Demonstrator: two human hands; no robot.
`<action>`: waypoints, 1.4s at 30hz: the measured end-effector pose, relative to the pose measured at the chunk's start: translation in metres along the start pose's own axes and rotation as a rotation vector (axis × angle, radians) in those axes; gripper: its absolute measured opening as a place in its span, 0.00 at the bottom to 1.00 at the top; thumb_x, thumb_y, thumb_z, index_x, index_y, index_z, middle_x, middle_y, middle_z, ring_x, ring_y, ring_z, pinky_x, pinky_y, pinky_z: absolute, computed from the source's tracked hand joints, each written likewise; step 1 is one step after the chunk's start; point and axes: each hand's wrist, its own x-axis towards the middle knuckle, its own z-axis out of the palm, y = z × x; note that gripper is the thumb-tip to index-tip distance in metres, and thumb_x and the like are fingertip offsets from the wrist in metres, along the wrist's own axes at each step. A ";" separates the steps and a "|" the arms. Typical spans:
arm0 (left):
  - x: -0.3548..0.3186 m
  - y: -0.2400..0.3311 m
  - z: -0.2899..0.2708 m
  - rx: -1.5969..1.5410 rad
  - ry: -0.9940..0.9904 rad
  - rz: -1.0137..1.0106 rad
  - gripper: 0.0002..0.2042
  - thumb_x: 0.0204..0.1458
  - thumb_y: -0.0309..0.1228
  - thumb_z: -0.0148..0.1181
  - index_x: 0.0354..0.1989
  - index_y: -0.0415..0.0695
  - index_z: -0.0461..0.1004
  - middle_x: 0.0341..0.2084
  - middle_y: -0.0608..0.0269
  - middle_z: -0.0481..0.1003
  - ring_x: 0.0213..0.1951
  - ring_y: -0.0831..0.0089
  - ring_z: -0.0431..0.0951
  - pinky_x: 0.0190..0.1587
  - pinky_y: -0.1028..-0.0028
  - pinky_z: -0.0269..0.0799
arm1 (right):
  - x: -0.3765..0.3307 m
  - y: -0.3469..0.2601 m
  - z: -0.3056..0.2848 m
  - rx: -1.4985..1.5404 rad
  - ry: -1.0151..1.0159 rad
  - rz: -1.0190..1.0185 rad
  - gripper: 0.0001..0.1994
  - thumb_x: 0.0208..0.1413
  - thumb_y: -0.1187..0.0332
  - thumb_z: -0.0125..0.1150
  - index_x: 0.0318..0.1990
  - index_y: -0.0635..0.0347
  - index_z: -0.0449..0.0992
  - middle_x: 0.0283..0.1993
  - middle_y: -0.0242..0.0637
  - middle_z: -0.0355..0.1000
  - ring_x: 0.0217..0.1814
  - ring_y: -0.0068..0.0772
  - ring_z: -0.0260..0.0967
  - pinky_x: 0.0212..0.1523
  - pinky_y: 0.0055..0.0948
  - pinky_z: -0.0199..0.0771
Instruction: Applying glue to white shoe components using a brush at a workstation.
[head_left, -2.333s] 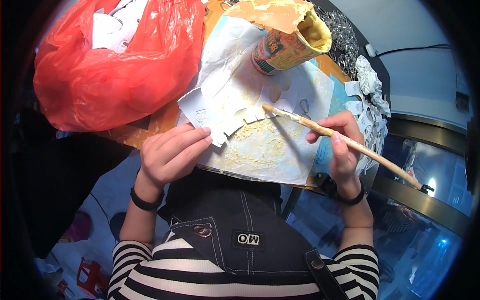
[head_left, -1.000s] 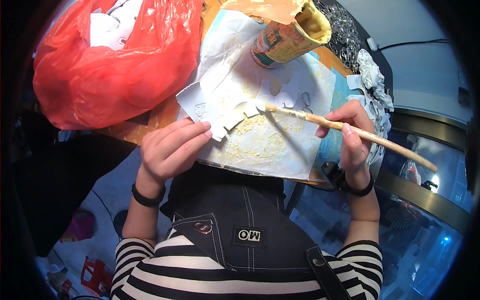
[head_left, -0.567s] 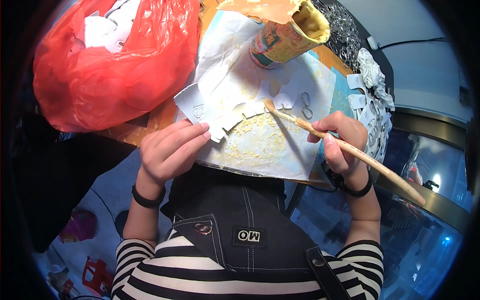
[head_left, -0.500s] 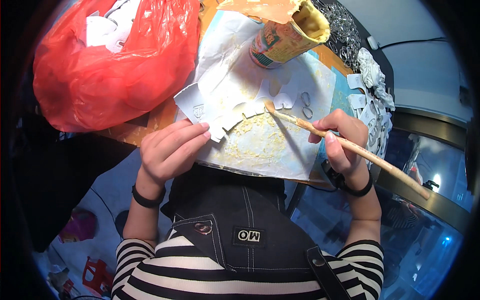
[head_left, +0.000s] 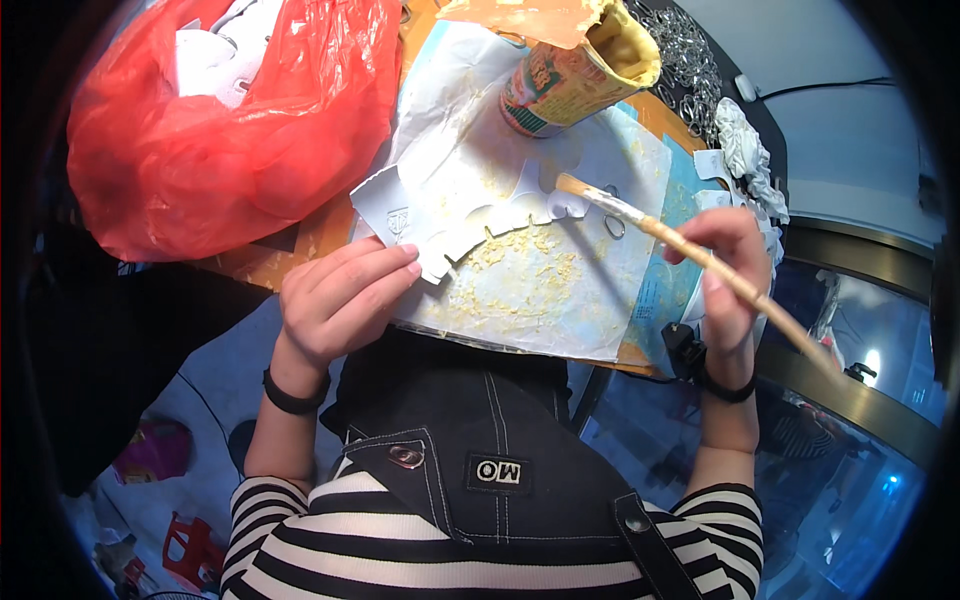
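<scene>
Between the thumb and fingers of my right hand (head_left: 728, 262) is a long wooden brush (head_left: 690, 248), its bristle end over the right end of a white notched cut-out piece (head_left: 385, 200). The piece lies on the paper, curving to the right, its edge cut into small tabs. My left hand (head_left: 345, 298) is closed, fingers together on the piece's lower left edge; the thumb is mostly hidden. Just beyond the brush tip are metal rings (head_left: 614, 227), partly covered by the brush. Yellowish smears of a glue-like substance mark the paper (head_left: 470, 320) below the piece.
A can (head_left: 560, 85) with a yellow-crusted rim stands at the back. To the left, a red plastic bag (head_left: 230, 170) holds white pieces. A heap of metal rings (head_left: 685, 60) lies back right, with crumpled white material (head_left: 740, 140) and more white pieces near the right edge.
My right hand has moved to the right with the brush, lifting its tip from the notched edge toward the piece's right end. The left hand has stayed in place.
</scene>
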 end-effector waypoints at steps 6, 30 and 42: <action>0.000 0.000 -0.001 0.007 -0.005 0.004 0.09 0.37 0.18 0.64 0.29 0.41 0.80 0.31 0.60 0.80 0.30 0.66 0.81 0.29 0.74 0.77 | 0.006 -0.002 0.009 -0.324 -0.221 -0.412 0.16 0.29 0.71 0.55 0.32 0.63 0.74 0.30 0.43 0.71 0.28 0.45 0.69 0.30 0.34 0.72; -0.001 -0.002 -0.001 -0.005 -0.023 -0.004 0.10 0.38 0.17 0.65 0.31 0.41 0.80 0.32 0.60 0.81 0.30 0.64 0.81 0.31 0.73 0.78 | 0.020 -0.021 0.014 -0.261 -0.376 -0.615 0.14 0.39 0.62 0.59 0.31 0.62 0.75 0.30 0.38 0.70 0.27 0.40 0.70 0.24 0.33 0.70; -0.001 -0.002 -0.002 -0.013 -0.018 0.000 0.10 0.38 0.17 0.65 0.31 0.41 0.80 0.32 0.59 0.81 0.31 0.65 0.81 0.31 0.74 0.78 | 0.024 -0.006 0.044 -0.251 -0.419 -0.562 0.15 0.29 0.70 0.56 0.31 0.63 0.74 0.32 0.41 0.70 0.29 0.43 0.70 0.28 0.34 0.72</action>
